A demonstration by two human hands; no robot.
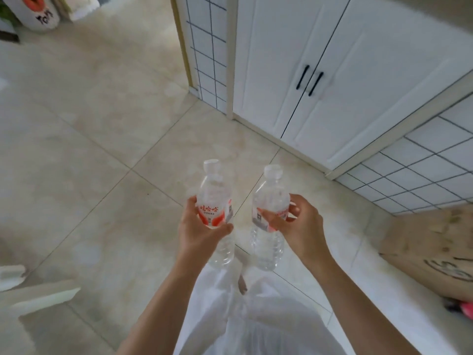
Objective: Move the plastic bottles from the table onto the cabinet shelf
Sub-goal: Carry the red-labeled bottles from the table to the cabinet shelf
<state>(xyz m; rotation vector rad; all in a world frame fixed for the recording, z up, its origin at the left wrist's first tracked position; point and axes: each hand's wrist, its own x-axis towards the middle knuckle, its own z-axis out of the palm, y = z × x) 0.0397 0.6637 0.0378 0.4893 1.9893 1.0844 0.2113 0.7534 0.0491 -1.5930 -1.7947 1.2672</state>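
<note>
Both hands, left [202, 226] and right [297, 221], each gripping a bottle [213, 193] [271, 198], tiled floor [102, 139] open ahead, cabinet doors [307, 73] closed.

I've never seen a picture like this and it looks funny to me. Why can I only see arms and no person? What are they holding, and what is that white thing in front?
The camera sits on the person's head and looks down, so you see only their arms, hands and white clothes. There is just this one picture, taken from up there. The left hand grips a clear plastic bottle with a red and white label. The right hand grips a second clear plastic bottle with a white cap. Both bottles are held upright above the pale tiled floor. Ahead stands a white cabinet with two black handles, its doors closed. At the right edge lies a brown cardboard piece.
</note>
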